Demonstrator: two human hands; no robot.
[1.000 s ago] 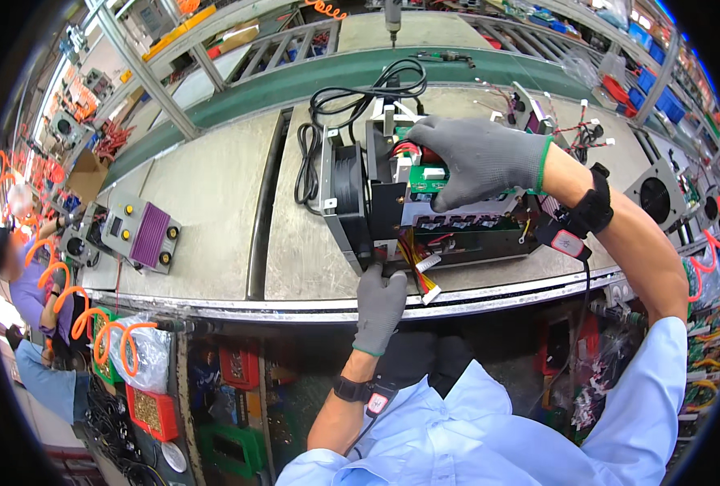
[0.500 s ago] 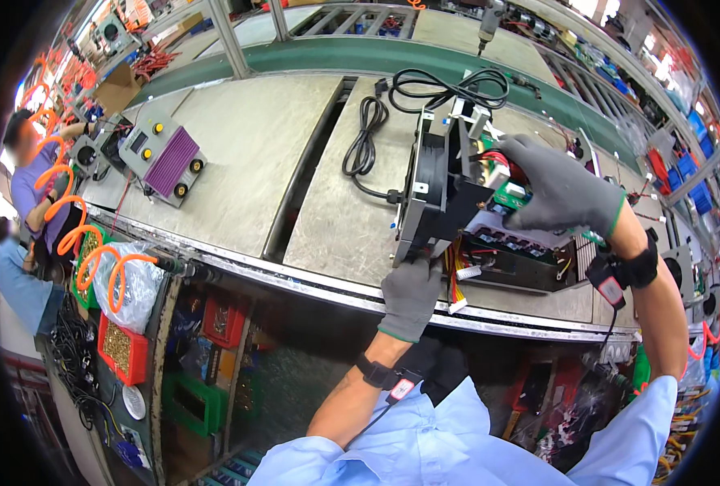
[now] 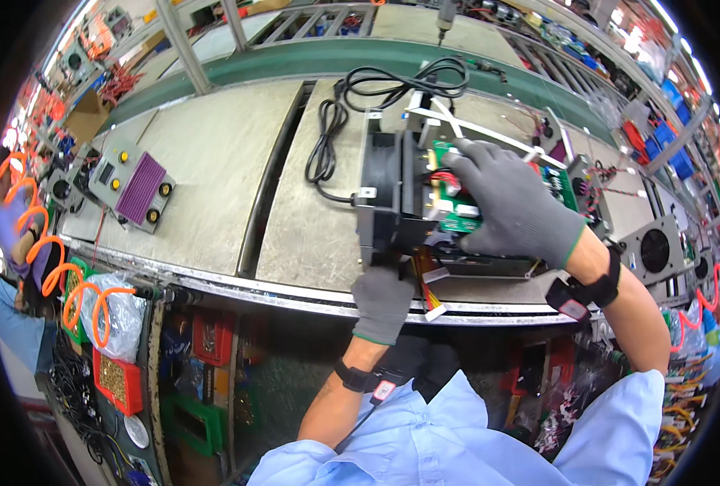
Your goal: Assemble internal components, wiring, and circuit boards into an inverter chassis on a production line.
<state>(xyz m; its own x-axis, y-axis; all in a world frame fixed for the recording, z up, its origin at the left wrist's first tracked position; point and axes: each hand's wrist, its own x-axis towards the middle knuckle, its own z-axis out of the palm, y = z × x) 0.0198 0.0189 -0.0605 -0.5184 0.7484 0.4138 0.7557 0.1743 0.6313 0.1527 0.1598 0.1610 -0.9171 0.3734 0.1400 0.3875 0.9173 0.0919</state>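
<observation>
Because the chassis (image 3: pixel 413 232) seemed heavy but its green board (image 3: pixel 461 223) fragile, I favoured its metal frame (image 3: pixel 366 220), unable to tell whether left grip (image 3: pixel 382 304) or right grip (image 3: pixel 519 204) was closed.

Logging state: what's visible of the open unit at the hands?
The open unit sits on the grey bench, near its front edge. Its left end is a black section in a grey, metal-looking bracket; a green board with white connectors and red wires lies exposed. A black cord joins the left end; a yellow-and-red wire bundle hangs out front. The right hand covers part of the board; the left hand is at the front-left corner, contact hidden.
</observation>
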